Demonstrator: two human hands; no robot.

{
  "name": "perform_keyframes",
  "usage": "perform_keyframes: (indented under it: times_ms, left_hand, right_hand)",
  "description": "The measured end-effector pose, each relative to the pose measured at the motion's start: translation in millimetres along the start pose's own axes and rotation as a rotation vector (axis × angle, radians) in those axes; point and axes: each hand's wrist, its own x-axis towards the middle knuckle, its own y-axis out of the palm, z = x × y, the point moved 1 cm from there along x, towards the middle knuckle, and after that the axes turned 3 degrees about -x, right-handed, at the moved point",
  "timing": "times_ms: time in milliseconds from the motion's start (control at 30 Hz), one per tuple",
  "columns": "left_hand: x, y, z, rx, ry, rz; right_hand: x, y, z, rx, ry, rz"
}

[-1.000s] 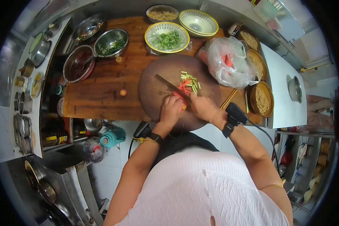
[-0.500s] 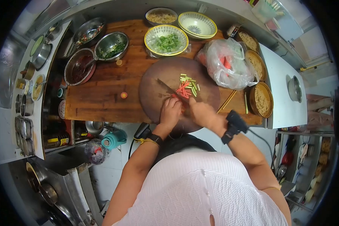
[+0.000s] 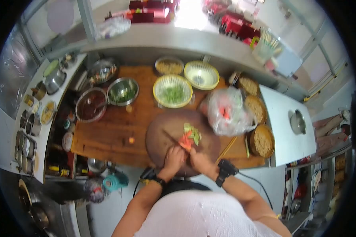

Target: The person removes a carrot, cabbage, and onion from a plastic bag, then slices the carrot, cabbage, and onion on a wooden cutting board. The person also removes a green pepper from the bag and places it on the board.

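On the round wooden chopping board (image 3: 160,126), my right hand (image 3: 202,161) is wrapped round the handle of a kitchen knife (image 3: 171,136), whose dark blade points away to the left. Curled beside the blade, my left hand (image 3: 175,160) presses on a piece of carrot that its fingers mostly hide. Orange carrot strips (image 3: 185,141) lie just beyond the knife. Touching them is a small heap of pale green strips (image 3: 193,133), which look like cucumber but are blurred.
Behind the board stand a yellow-rimmed bowl of chopped greens (image 3: 173,94) and stacked bowls (image 3: 201,76). A plastic bag (image 3: 229,114), chopsticks (image 3: 226,150) and noodle bowls (image 3: 262,144) sit at right. Metal bowls (image 3: 123,91) and a carrot end (image 3: 131,140) lie left.
The head view has tilted up, so the counter sits lower and red seating shows beyond the ledge. Both hands stay at the board with the knife and carrot.
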Motion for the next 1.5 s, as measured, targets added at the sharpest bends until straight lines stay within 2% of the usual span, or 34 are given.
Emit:
perform_keyframes:
  times_ms: [33, 67, 133, 233, 300, 400, 467, 567, 633, 700, 767, 900, 967, 1033, 1067, 1100, 1133, 1200, 1400, 1500]
  left_hand:
    - [-1.4, -2.5, -0.9, 0.001, -0.031, 0.054]
    - [-3.3, -0.3, 0.7, 0.0, 0.003, -0.009]
    - [-1.5, -5.1, -2.7, -0.002, 0.003, -0.008]
    - [-0.6, -5.1, -4.7, -0.015, -0.051, 0.019]
    - [1.7, -4.8, -1.8, -0.012, -0.043, 0.024]
    - [-3.0, -2.8, -8.1, -0.003, -0.022, 0.008]
    - [0.5, -4.2, -7.7, -0.024, -0.113, -0.018]
    - [0.0, -5.1, -6.2, -0.013, -0.09, 0.036]
    - [0.7, -4.0, -3.8, -0.028, -0.049, 0.022]
    - [-3.7, -1.4, -2.8, -0.044, -0.016, 0.022]
    - [-2.7, 1.1, 0.0, -0.001, -0.019, 0.032]
    - [-4.2, 1.0, 1.2, 0.026, -0.081, 0.014]
    - [-5.4, 2.4, 2.0, 0.067, -0.129, 0.085]
    - [-4.1, 5.9, 5.3, 0.149, -0.083, 0.077]
    - [-6.1, 7.1, 9.1, 0.163, -0.118, 0.152]
    - [-4.9, 4.9, 9.3, 0.162, -0.145, 0.231]
    - [-1.9, -6.6, 0.5, 0.088, -0.026, 0.103]
    - [2.2, -18.6, -4.0, 0.12, 0.07, -0.025]
    - [-0.8, -25.7, -1.1, 0.134, 0.01, 0.1]
    - [-0.2, -24.0, -1.0, 0.078, -0.009, 0.097]
  right_hand:
    - [2.9, -2.9, -2.0, -0.012, -0.011, 0.034]
    - [3.6, -10.8, -0.8, -0.019, -0.048, 0.025]
    - [3.0, -23.2, 4.7, -0.028, -0.097, -0.004]
    - [-4.7, -13.6, 9.0, -0.001, -0.055, 0.013]
    - [-7.9, -3.1, 9.1, 0.053, 0.062, 0.023]
    - [-3.3, -13.0, 4.3, 0.049, 0.0, 0.034]
    - [0.7, -22.2, 4.5, 0.038, -0.062, 0.017]
    - [-8.4, -16.0, 9.5, 0.033, -0.031, 0.018]
    - [-10.8, -5.4, 8.1, 0.063, 0.085, 0.063]
    - [-8.6, -9.1, 3.1, 0.077, 0.064, 0.053]
    - [-1.3, -20.2, 2.6, 0.025, -0.074, 0.03]
    - [-4.7, -8.2, 3.0, 0.035, -0.051, 0.014]
    - [-8.3, 14.9, -3.7, 0.05, 0.034, -0.013]
    - [3.4, 23.7, -17.0, 0.02, -0.091, -0.151]
    - [0.1, 7.6, -11.8, 0.054, -0.123, -0.16]
    - [0.4, 1.5, -10.7, -0.013, -0.135, -0.103]
    - [-3.3, -13.0, -2.1, -0.012, -0.109, -0.021]
    - [-7.5, -30.0, 11.2, -0.007, -0.102, 0.049]
    - [-20.1, -42.0, 10.8, -0.007, -0.002, 0.125]
    - [-23.9, -38.0, 13.9, 0.012, 0.023, 0.139]
